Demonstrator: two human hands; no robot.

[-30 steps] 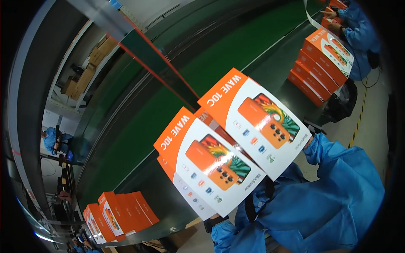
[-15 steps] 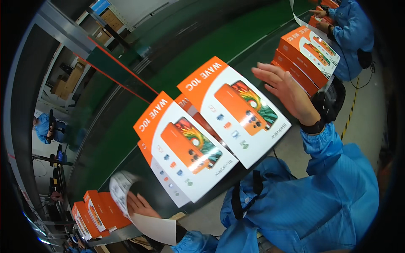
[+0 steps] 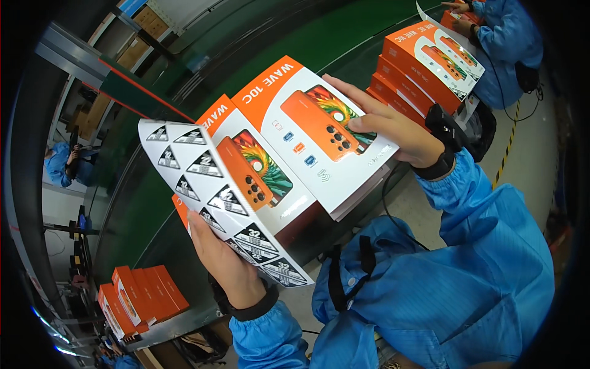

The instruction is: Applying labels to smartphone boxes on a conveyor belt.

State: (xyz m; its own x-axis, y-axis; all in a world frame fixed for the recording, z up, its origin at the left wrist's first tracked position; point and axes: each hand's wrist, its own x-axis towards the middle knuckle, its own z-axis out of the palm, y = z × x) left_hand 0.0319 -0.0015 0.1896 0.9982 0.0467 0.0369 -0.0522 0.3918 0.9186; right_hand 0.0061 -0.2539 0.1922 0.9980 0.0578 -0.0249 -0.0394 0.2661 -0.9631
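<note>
A sheet of black-and-white triangular stickers (image 3: 203, 175) stands tilted in my left hand (image 3: 224, 264), which grips its lower edge. Part of the left-hand phone box (image 3: 258, 166), white and orange with a phone picture, is covered by the sheet. Beside it lies the right-hand phone box (image 3: 326, 132) of the same kind, a little higher and touching or overlapping it. My right hand (image 3: 399, 132) is closed around this box's right end, thumb on the top face and fingers along the far side. Some fingers of my left hand are hidden by the sheet.
Stacked orange boxes (image 3: 402, 89) stand at the far right. More orange boxes (image 3: 157, 295) stand at the lower left on the dark-green bench (image 3: 153, 252). A co-worker in a blue smock (image 3: 510, 43) handles a box at upper right. A black cable (image 3: 387, 197) hangs near the bench edge.
My left hand has brought the sticker sheet up and right, over the left box. My right hand, open and raised before, has closed on the right box. The right box has shifted left.
</note>
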